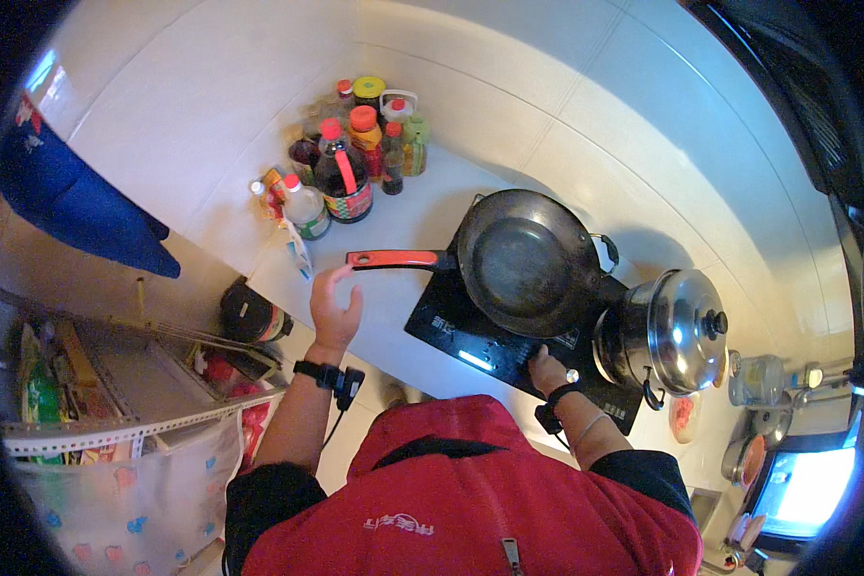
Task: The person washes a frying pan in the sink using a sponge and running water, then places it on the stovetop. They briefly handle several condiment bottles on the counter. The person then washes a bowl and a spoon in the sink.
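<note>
A dark frying pan point(529, 263) sits on a black induction cooktop point(439, 317) with a lit display. Its red handle point(396, 258) points left. My left hand point(335, 306) is at the end of that handle, fingers spread, the index fingertip at its underside; nothing is seen gripped in it. My right hand point(547, 371) rests on the cooktop's front control area, below the pan, its fingers partly hidden. Beside the pan on the right stands a steel pot point(630, 338) with a shiny lid point(691, 333).
Bottles and jars cluster in the back corner, among them a large dark bottle with a red handle point(342, 176) and a yellow-lidded jar point(369, 88). A storage rack point(137, 428) stands at lower left. Jars and bowls line the right side near a bright window.
</note>
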The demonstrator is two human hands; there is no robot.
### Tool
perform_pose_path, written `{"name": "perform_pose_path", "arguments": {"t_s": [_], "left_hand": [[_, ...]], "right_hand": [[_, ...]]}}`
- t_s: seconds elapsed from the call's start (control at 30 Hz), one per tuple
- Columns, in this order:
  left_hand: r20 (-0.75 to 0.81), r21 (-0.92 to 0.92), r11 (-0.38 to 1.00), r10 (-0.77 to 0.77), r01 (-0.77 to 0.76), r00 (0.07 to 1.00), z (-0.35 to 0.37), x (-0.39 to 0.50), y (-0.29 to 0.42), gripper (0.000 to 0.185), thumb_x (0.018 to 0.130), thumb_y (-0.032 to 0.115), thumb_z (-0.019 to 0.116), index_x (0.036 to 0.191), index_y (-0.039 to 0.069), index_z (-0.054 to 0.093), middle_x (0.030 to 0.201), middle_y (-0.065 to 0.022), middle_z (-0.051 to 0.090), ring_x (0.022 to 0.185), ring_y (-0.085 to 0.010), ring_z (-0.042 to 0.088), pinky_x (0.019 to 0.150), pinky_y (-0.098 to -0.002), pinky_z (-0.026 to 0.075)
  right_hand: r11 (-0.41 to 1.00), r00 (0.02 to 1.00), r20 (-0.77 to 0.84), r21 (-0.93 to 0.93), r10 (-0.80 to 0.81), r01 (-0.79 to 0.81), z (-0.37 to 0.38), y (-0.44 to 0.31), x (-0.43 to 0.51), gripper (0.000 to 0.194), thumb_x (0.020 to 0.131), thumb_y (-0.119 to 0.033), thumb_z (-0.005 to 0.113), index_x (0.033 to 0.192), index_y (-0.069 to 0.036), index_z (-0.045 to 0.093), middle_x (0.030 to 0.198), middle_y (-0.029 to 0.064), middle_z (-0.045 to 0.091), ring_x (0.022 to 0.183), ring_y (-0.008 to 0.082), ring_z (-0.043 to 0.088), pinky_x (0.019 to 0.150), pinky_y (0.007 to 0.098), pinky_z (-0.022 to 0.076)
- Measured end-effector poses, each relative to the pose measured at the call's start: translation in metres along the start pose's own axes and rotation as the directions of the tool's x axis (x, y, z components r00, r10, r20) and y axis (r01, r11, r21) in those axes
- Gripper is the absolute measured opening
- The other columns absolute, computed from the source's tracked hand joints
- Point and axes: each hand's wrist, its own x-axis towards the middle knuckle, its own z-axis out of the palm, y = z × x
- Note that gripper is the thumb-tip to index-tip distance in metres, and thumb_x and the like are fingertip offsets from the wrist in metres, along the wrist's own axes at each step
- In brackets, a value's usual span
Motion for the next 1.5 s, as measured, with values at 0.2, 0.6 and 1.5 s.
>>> {"name": "perform_pose_path", "arguments": {"t_s": [0.2,0.6,1.5], "left_hand": [[0.161,0.207,0.891,-0.438,0.403,0.884,-0.038,-0.082,-0.051,0.033,0.076,0.004,0.064,0.107,0.004,0.055,0.096,-0.0107,0.058,0.086,-0.0227,0.058,0.073,-0.0337,0.049],[0.010,0.299,0.820,-0.514,0.488,0.858,-0.047,-0.043,-0.109,0.037,0.078,0.024,0.070,0.100,-0.002,0.057,0.086,-0.0145,0.063,0.074,-0.0231,0.062,0.070,-0.0337,0.050],[0.437,-0.002,0.595,-0.722,0.804,0.536,-0.042,0.096,-0.202,0.030,0.088,0.024,0.047,0.076,-0.001,0.060,0.059,-0.0104,0.060,0.043,-0.0176,0.058,0.037,-0.0302,0.046]], "right_hand": [[0.999,0.999,-0.011,-0.039,-0.036,0.036,-0.006,-0.004,-0.008,0.056,0.090,-0.033,0.046,0.128,0.005,0.035,0.101,0.0280,0.062,0.093,0.0422,0.060,0.082,0.0482,0.0476],[0.964,0.982,-0.033,-0.200,-0.186,0.176,0.002,0.007,0.001,0.047,0.093,-0.033,0.040,0.117,0.008,0.038,0.092,0.0258,0.064,0.085,0.0402,0.064,0.072,0.0475,0.0526],[0.978,0.990,-0.061,-0.156,0.128,-0.136,0.012,-0.010,0.000,0.060,0.090,-0.041,0.046,0.127,0.004,0.035,0.106,0.0307,0.059,0.096,0.0448,0.059,0.085,0.0492,0.0458]]}}
